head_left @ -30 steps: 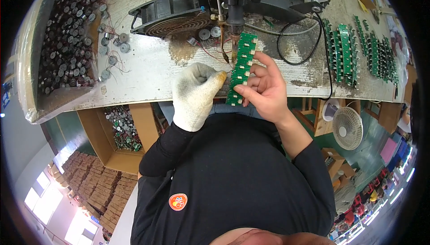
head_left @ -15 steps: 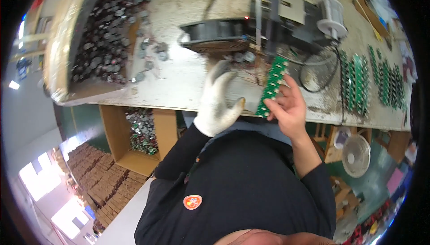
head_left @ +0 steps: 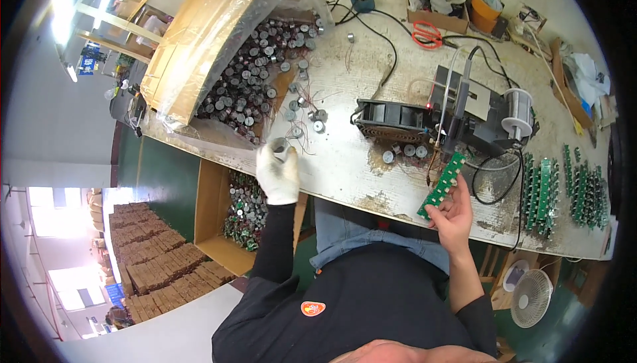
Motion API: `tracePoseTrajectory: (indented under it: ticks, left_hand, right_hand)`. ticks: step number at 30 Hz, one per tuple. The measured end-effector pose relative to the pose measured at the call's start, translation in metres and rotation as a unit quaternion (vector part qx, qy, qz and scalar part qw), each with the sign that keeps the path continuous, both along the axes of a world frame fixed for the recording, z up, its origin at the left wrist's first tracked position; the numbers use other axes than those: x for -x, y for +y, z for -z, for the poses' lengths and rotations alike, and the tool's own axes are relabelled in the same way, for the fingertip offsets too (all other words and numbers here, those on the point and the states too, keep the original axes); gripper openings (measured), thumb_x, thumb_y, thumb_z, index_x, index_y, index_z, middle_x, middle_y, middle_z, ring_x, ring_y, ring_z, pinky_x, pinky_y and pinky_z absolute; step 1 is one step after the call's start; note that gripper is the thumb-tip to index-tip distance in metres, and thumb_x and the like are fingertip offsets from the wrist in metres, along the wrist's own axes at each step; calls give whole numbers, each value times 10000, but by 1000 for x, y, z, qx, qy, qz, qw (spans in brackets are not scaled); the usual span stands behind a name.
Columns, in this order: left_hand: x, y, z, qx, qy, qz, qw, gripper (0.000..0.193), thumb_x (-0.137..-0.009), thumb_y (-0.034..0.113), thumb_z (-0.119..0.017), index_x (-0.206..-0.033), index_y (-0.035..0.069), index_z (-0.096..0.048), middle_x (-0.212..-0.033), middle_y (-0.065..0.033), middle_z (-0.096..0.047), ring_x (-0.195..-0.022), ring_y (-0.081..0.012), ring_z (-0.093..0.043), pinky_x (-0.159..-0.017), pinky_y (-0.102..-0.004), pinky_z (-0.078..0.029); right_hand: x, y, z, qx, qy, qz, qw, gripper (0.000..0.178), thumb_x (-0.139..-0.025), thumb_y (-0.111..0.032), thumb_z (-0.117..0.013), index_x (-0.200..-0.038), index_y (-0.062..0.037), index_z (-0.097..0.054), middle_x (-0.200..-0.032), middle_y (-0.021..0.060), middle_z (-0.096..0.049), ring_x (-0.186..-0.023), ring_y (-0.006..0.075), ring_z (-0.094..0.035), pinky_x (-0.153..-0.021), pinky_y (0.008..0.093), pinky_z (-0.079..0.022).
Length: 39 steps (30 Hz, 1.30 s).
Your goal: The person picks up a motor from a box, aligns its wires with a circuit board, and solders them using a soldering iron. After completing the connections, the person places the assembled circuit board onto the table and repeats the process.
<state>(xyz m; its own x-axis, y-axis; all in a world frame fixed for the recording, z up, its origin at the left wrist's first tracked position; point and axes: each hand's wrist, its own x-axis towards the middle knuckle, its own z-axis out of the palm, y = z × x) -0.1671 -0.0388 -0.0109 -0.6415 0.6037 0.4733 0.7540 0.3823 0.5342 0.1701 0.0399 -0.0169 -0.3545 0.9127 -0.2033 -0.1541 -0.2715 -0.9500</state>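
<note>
My right hand (head_left: pixel 454 220) grips a long green circuit board (head_left: pixel 442 186) by its lower end, thumb on top, the strip slanting up and away. A row of small pale parts runs along the board. My left hand (head_left: pixel 279 176), in a white glove with greyed fingertips, is at the bench's front edge beside the box of motors. Its fingers curve, with the thumb apart from them, and I see nothing held. Small round silver motors (head_left: pixel 242 91) with thin red wires fill the plastic-lined box (head_left: pixel 199 51). A few loose motors (head_left: pixel 318 126) lie just beyond that hand.
A black fan (head_left: pixel 395 116) stands mid-bench, with several motors in front. Behind the board are a black soldering unit (head_left: pixel 484 107) and a solder spool (head_left: pixel 519 107). Green boards (head_left: pixel 544 190) stand in rows at right. Red-handled scissors (head_left: pixel 426 35) lie at the back. Below is an open carton (head_left: pixel 211 230).
The view has shifted left and up across the bench. My left hand has moved left, from in front of the fan to the motor box. My right hand still holds the board.
</note>
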Motion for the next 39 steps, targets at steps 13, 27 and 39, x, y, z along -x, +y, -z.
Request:
tracePoseTrajectory:
  ticks: [13, 27, 39]
  left_hand:
    - [25, 0, -25, 237, 3, -8, 971, 201, -748, 238, -703, -802, 50, -657, -978, -176, -586, -844, -357, -609, -731, -420, -490]
    - [4, -35, 20, -28, -63, 131, 989, 125, -780, 94, -649, -895, 84, -601, -827, -103, -625, -718, -293, -625, -625, -352, -495]
    - [-32, -38, -16, -79, -305, 194, 929, 270, -815, 8, -627, -1084, -14, -613, -939, -166, -664, -844, -244, -660, -742, -298, -504]
  right_hand:
    - [-2, -2, 6, -26, 6, 9, 1000, 817, -756, 103, -639, -1437, 5, -199, -1145, 119, -483, -718, 108, -558, -446, 202, -484]
    - [7, -4, 7, -76, -62, 43, 994, 790, -750, 114, -628, -1426, -15, -240, -1170, 131, -523, -745, 128, -577, -445, 203, -470]
    - [2, -4, 8, -61, -74, 52, 994, 796, -766, 104, -642, -1428, -19, -218, -1121, 124, -514, -734, 137, -586, -451, 219, -481]
